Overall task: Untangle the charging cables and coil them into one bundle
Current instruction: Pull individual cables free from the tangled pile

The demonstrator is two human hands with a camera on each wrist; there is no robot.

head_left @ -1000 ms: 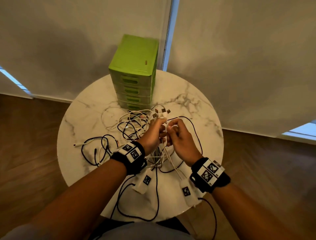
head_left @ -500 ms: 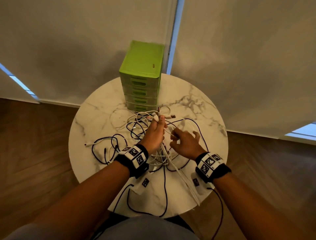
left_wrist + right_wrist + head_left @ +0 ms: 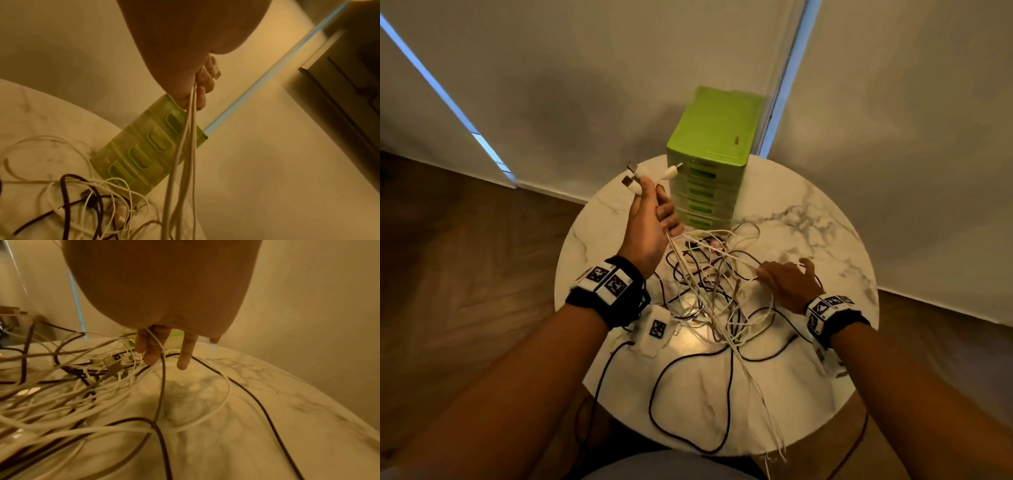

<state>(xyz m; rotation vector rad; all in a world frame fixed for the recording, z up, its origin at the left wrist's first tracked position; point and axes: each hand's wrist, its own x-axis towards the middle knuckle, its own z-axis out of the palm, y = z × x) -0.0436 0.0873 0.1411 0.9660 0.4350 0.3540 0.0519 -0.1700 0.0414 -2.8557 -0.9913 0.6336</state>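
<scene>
Left hand (image 3: 650, 222) raised above the left far part of the round marble desk (image 3: 825, 246), fingers curled around several white cables (image 3: 185, 146); their plug ends (image 3: 650, 174) stick up out of the fist, the strands trail down into the pile. Tangle of white and dark charging cables (image 3: 715, 294) lies mid-desk, loops running toward the near edge, some strands hanging over it. Right hand (image 3: 787, 284) low over the right side of the tangle, fingers (image 3: 183, 356) spread and mostly straight, a thin white strand and a dark one draped across them. Green drawer unit (image 3: 712, 150) stands at the far edge.
</scene>
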